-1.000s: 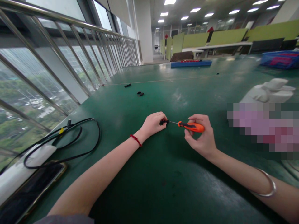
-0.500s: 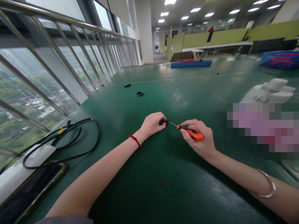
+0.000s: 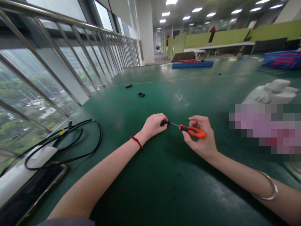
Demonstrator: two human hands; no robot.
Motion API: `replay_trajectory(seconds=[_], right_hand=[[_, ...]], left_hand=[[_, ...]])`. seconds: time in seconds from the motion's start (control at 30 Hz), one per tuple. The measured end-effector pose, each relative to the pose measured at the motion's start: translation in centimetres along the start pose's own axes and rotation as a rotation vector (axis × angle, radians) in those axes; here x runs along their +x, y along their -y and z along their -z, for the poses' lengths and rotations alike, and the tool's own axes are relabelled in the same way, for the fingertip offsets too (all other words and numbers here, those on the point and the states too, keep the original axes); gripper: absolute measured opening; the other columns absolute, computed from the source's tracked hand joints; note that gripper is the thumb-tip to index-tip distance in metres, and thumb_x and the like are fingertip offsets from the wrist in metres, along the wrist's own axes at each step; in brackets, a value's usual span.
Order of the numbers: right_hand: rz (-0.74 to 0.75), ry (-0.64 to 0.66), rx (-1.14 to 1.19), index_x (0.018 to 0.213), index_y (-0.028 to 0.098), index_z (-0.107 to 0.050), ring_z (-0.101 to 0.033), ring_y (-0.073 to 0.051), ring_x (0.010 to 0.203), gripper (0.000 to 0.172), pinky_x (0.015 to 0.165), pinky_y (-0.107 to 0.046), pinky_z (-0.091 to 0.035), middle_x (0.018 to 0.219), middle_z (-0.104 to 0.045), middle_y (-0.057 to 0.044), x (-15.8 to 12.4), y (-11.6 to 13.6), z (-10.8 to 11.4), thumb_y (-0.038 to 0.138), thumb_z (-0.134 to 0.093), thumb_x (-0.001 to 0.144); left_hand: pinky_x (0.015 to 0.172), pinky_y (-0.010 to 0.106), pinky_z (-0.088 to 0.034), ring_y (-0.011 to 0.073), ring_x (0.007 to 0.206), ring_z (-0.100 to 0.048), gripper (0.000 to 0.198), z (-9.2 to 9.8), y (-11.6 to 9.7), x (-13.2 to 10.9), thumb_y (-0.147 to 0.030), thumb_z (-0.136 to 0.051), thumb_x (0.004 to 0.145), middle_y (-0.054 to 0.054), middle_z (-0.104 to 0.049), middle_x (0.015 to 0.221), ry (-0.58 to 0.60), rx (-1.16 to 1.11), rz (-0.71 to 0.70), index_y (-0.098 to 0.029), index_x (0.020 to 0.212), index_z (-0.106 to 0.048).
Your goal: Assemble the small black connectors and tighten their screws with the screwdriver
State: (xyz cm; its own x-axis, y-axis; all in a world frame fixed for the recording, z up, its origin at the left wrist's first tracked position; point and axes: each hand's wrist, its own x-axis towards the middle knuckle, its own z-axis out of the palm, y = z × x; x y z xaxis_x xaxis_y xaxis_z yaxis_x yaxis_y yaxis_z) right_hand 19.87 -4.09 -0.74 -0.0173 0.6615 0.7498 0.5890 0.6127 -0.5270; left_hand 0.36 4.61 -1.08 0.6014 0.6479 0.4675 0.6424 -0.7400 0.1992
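You had the small, elongated black part (image 3: 162, 124) pinched in your left hand (image 3: 152, 125), thumb and fingertips clamped on it near the glossy green tabletop (image 3: 145, 188). It looked light and stiff, probably easy to lose by slipping, so its sides seemed the place to hold. The orange-and-black screwdriver with the thin metal shaft (image 3: 197, 132) looked light and rigid, its thick handle the likely grip; its tip reached the black part. Your right hand (image 3: 205, 141) curved around that handle, index finger and thumb apart; whether the hidden fingers gripped, you couldn't tell. Both forearms angled inward.
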Motion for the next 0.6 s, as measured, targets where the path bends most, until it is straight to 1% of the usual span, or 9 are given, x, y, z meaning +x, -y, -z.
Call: replay_trajectory(seconds=[0.1,0.13,0.2,0.27,0.37,0.4,0.43,0.53,0.6], right_hand=[[0.048,0.049,-0.041,0.093,0.024,-0.053,-0.046,-0.012,0.053,0.017,0.063,-0.032,-0.040,0.058,-0.049,0.006,0.02,0.05,-0.02,0.025,-0.061,0.078],[0.050,0.038,-0.035,0.092,0.024,-0.053,-0.048,-0.012,0.055,0.017,0.063,-0.032,-0.040,0.060,-0.052,0.006,0.01,0.04,-0.03,0.023,-0.061,0.077],[0.021,-0.013,0.005,0.100,0.023,-0.052,-0.053,-0.014,0.064,0.028,0.065,-0.033,-0.042,0.074,-0.056,0.002,-0.04,-0.05,-0.04,0.021,-0.062,0.074],[0.005,-0.017,0.014,0.104,0.022,-0.050,-0.053,-0.015,0.066,0.035,0.066,-0.033,-0.043,0.077,-0.055,0.001,-0.09,-0.17,-0.04,0.022,-0.064,0.072],[0.025,0.049,-0.032,0.094,0.024,-0.054,-0.047,-0.013,0.057,0.019,0.064,-0.033,-0.040,0.060,-0.051,0.005,-0.14,-0.28,-0.01,0.026,-0.062,0.077],[0.025,0.056,-0.034,0.091,0.024,-0.055,-0.047,-0.013,0.056,0.015,0.064,-0.033,-0.040,0.059,-0.051,0.005,-0.14,-0.29,0.00,0.025,-0.061,0.078],[0.017,0.047,-0.023,0.092,0.024,-0.055,-0.049,-0.013,0.058,0.015,0.064,-0.033,-0.040,0.063,-0.054,0.004,-0.14,-0.30,0.00,0.024,-0.060,0.078],[0.001,0.010,0.019,0.102,0.023,-0.052,-0.052,-0.013,0.063,0.030,0.065,-0.032,-0.042,0.074,-0.056,0.002,-0.08,-0.24,0.00,0.021,-0.062,0.074],[0.036,0.049,0.001,0.097,0.023,-0.055,-0.050,-0.012,0.059,0.023,0.063,-0.032,-0.042,0.069,-0.057,0.004,-0.02,-0.11,0.07,0.022,-0.062,0.075]], left_hand=[[0.072,0.028,-0.046,0.0157,0.078,-0.061,0.005,0.01,0.00,0.00,-0.015,-0.057,0.078,0.003,-0.065,0.084,0.004,0.002,-0.005,-0.016,0.082,-0.060],[0.072,0.028,-0.045,0.0157,0.078,-0.061,0.005,0.02,-0.01,0.00,-0.015,-0.057,0.078,0.003,-0.066,0.084,0.006,0.005,-0.006,-0.016,0.082,-0.060],[0.071,0.028,-0.045,0.0158,0.077,-0.061,0.005,0.05,-0.01,-0.01,-0.016,-0.057,0.078,0.003,-0.066,0.083,0.009,0.010,-0.008,-0.016,0.082,-0.061],[0.072,0.028,-0.045,0.0158,0.077,-0.061,0.005,0.04,0.01,-0.03,-0.016,-0.057,0.078,0.003,-0.066,0.083,0.007,0.014,-0.006,-0.016,0.082,-0.061],[0.072,0.028,-0.045,0.0155,0.078,-0.061,0.005,-0.03,0.09,-0.06,-0.016,-0.058,0.078,0.003,-0.066,0.084,0.005,0.010,-0.008,-0.016,0.082,-0.061],[0.072,0.028,-0.045,0.0155,0.077,-0.060,0.005,-0.05,0.12,-0.07,-0.016,-0.058,0.078,0.003,-0.066,0.083,0.003,0.011,-0.008,-0.016,0.082,-0.061],[0.071,0.028,-0.045,0.0155,0.077,-0.060,0.005,-0.07,0.14,-0.07,-0.016,-0.058,0.078,0.003,-0.066,0.083,0.001,0.013,-0.008,-0.016,0.082,-0.061],[0.072,0.028,-0.044,0.0157,0.077,-0.060,0.004,-0.06,0.13,-0.04,-0.016,-0.058,0.078,0.002,-0.066,0.083,-0.005,0.017,-0.004,-0.016,0.082,-0.061],[0.072,0.028,-0.045,0.0157,0.077,-0.061,0.005,-0.01,0.06,-0.01,-0.015,-0.058,0.078,0.003,-0.066,0.083,-0.004,0.010,-0.001,-0.016,0.082,-0.061]])
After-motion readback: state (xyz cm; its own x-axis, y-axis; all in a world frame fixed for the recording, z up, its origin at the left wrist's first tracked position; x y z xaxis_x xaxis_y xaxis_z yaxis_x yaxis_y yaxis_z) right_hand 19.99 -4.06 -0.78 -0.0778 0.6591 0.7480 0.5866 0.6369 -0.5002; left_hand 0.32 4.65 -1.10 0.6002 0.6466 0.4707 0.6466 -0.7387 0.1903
